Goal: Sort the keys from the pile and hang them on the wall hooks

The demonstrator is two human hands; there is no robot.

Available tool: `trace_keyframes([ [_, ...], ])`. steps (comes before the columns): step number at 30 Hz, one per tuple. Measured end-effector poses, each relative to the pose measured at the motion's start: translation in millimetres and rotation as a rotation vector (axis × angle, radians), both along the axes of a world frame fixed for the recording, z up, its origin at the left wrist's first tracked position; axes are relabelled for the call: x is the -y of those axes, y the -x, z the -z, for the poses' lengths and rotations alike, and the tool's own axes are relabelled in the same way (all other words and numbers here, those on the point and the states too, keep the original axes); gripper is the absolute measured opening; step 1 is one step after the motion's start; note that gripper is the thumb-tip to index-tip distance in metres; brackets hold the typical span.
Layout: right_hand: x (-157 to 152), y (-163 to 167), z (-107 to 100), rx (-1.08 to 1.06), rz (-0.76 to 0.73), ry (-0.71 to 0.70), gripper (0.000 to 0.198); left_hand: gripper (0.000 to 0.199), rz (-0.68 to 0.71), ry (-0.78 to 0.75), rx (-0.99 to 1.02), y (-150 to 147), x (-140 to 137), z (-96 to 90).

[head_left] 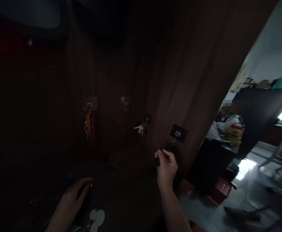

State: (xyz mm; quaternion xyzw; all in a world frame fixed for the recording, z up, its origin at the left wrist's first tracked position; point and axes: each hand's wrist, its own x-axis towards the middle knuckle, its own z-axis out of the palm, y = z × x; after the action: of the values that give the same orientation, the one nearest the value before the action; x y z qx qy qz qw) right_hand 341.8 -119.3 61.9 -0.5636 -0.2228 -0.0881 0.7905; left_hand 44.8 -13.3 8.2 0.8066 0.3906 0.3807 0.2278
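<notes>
Right hand (166, 167)'s got a small dark thing (157, 160) pinched in its fingers, just below and left of the end hook (177, 134). I'd keep that pinch snug but low, and go slow, it's dim in here. Left hand (70, 198): fingers curved, can't tell if they've got anything. Count: four hooks, one key bunch (141, 129), one orange hanging thing (89, 124), one pale rounded tag (99, 217).
</notes>
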Motion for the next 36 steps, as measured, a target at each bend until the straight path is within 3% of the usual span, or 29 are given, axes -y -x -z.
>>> trace_keyframes([
  [5,1.6,-11.8,-23.4,-0.259,-0.168,-0.291,0.03,0.024,0.039,0.037,-0.059,-1.4,2.7,-5.3],
  [9,3.0,-12.0,-36.2,-0.422,-0.299,-0.416,0.028,0.024,0.037,0.064,-0.089,-1.7,3.2,-6.5],
  [15,5.0,-22.0,-30.8,-0.624,-0.462,-0.551,0.019,0.025,0.061,0.069,-0.117,-0.7,-0.4,-0.3],
  [23,2.1,-28.2,-7.4,-0.63,-0.485,-0.571,0.013,0.023,0.074,0.053,-0.098,-0.1,0.7,-1.2],
  [28,1.7,-15.5,12.1,-0.716,-0.474,-0.559,0.022,0.023,0.057,0.079,-0.044,-2.1,2.8,-5.1],
  [36,-11.1,13.0,36.3,-0.803,-0.483,-0.44,0.025,0.024,-0.158,0.154,0.093,13.8,-5.8,-13.8],
])
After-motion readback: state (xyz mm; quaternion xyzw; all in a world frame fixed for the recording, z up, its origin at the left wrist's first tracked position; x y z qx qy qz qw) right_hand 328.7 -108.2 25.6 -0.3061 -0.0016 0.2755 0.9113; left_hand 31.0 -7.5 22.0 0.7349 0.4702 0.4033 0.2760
